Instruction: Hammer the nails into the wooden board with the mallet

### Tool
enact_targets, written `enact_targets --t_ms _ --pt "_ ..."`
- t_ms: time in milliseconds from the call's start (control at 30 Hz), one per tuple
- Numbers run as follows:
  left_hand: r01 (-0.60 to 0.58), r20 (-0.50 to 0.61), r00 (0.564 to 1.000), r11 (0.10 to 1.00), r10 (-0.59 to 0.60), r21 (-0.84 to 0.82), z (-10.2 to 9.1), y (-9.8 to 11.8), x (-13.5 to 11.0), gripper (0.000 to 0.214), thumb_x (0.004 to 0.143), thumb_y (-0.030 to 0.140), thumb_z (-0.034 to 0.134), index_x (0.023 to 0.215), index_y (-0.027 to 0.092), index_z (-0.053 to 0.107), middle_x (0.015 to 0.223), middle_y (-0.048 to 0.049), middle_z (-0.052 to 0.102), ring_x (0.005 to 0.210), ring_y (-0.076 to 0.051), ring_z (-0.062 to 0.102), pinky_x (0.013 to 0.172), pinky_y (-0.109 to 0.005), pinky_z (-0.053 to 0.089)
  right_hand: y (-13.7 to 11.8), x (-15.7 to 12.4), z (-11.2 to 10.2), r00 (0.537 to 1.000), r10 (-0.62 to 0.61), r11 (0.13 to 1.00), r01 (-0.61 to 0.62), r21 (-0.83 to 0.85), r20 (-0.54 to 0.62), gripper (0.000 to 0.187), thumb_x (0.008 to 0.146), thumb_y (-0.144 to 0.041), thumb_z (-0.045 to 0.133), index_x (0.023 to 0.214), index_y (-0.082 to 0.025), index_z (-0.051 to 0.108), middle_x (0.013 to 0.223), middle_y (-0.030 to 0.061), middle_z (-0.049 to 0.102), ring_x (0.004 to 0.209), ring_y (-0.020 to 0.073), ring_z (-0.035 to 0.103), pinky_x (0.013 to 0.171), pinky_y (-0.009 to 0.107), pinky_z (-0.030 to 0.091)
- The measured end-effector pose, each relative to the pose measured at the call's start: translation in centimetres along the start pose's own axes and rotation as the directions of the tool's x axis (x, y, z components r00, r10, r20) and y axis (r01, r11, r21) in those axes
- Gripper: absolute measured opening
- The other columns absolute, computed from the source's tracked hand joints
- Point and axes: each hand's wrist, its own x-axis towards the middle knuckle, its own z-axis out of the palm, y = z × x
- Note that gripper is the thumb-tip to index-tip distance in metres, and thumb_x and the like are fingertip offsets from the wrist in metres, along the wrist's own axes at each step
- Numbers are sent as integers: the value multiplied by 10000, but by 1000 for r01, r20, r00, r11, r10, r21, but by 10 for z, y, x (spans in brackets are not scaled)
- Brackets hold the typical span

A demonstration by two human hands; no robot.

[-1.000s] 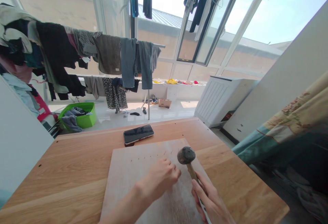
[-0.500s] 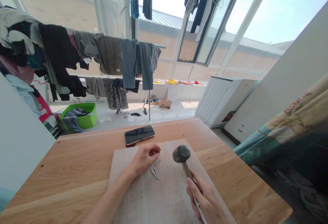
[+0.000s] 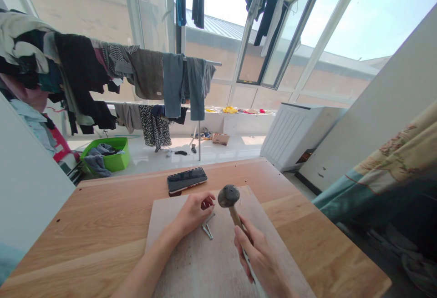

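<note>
My right hand (image 3: 254, 248) is wrapped round the wooden handle of a hammer (image 3: 229, 196). Its thick dark head is raised above the board, just to the right of my left fingers. My left hand (image 3: 196, 210) rests over the upper part of the pale wooden board (image 3: 186, 273), thumb and fingertips pinched together. A thin nail shows faintly between those fingertips, mostly hidden by them. Close below the left hand, several loose silver nails (image 3: 208, 231) lie on the board.
A phone (image 3: 187, 179) lies behind the board on the wooden table (image 3: 102, 216). Past the table are a green laundry basket (image 3: 121, 159), a rack of hanging clothes (image 3: 148, 75) and a white cabinet (image 3: 290, 129). A curtain (image 3: 372, 179) hangs at the right.
The hammer and my right hand have shifted left, bringing the hammer's head nearer my left fingers. My left hand stays in nearly the same place, still pinched.
</note>
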Motion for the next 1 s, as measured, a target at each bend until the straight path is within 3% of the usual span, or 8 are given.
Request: enact_targets --t_ms 333,533,667,800,900,1000 --pt "-23 -6 1000 1000 23 -10 0 2 1 271 750 61 582 973 154 704 748 28 694 648 -110 578 630 -208 435 8 4 7 998 50 997 -47 -63 40 493 956 -554 496 1268 -174 527 605 -112 448 331 38 370 272 124 309" --pt "5 16 1000 1000 -6 23 -3 1 2 256 758 112 600 1002 163 662 779 21 675 656 -118 572 613 -214 419 12 8 8 998 25 999 -24 -24 63 470 964 -545 480 1250 -174 524 604 -115 450 328 38 386 261 115 313" --pt "81 93 990 963 -108 258 -11 24 -2 354 748 237 694 1072 179 565 877 -8 664 735 -163 608 630 -242 442 16 5 4 999 11 1000 -11 17 35 536 955 -597 493 1276 -168 512 606 -117 454 314 31 379 254 114 318" --pt "45 223 952 819 -208 573 -8 58 -9 319 756 121 635 1069 156 580 1028 -109 710 940 -259 671 763 -308 474 16 1 -1 999 6 1000 -5 26 -42 653 913 -677 520 1301 -152 502 590 -117 451 313 32 367 245 114 314" --pt "89 191 934 714 -302 695 0 68 -10 532 776 34 560 1305 68 515 1160 -203 706 1069 -311 673 843 -350 477 14 0 -5 999 -3 1000 4 21 -34 702 891 -725 519 1291 -149 505 593 -115 452 306 30 374 244 116 311" --pt "109 182 919 670 -350 734 2 65 -9 702 801 28 531 1481 28 356 1171 -220 715 1099 -316 678 861 -356 478 16 0 -9 1000 5 1000 -4 15 -28 712 887 -740 512 1289 -152 500 589 -118 448 299 32 383 245 119 323"
